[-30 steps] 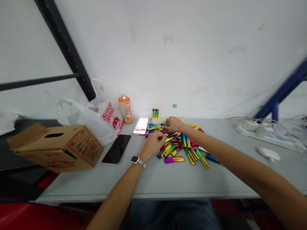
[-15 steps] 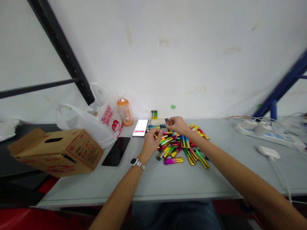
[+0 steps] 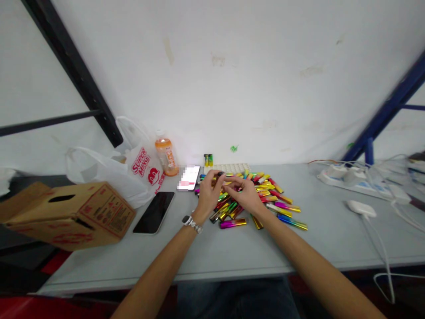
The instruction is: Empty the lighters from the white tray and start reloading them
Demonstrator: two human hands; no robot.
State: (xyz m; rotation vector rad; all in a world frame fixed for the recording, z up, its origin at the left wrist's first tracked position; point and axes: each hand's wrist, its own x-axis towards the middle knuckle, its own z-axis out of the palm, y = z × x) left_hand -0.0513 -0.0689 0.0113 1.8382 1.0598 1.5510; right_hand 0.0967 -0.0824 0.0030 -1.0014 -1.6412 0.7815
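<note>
A heap of shiny rainbow-coloured lighters (image 3: 265, 199) lies on the grey table (image 3: 232, 248) near the wall. My left hand (image 3: 207, 195), with a watch on its wrist, is raised over the heap's left side, fingers pinched on one lighter (image 3: 222, 176) held sideways. My right hand (image 3: 245, 195) sits just right of it, fingers curled and touching the same lighter's end. A white tray (image 3: 229, 168) with two green-yellow lighters (image 3: 208, 160) standing in it lies behind the heap.
A dark phone (image 3: 154, 212) and a lit phone (image 3: 188, 178) lie left of the heap. Further left are a cardboard box (image 3: 69, 215), a white plastic bag (image 3: 133, 170) and an orange bottle (image 3: 165, 155). A power strip (image 3: 355, 181) and a white charger (image 3: 360, 207) with cables lie right.
My right hand has drawn back from the tray toward me and met my left hand, which has lifted from the heap with a lighter. The view has shifted slightly right.
</note>
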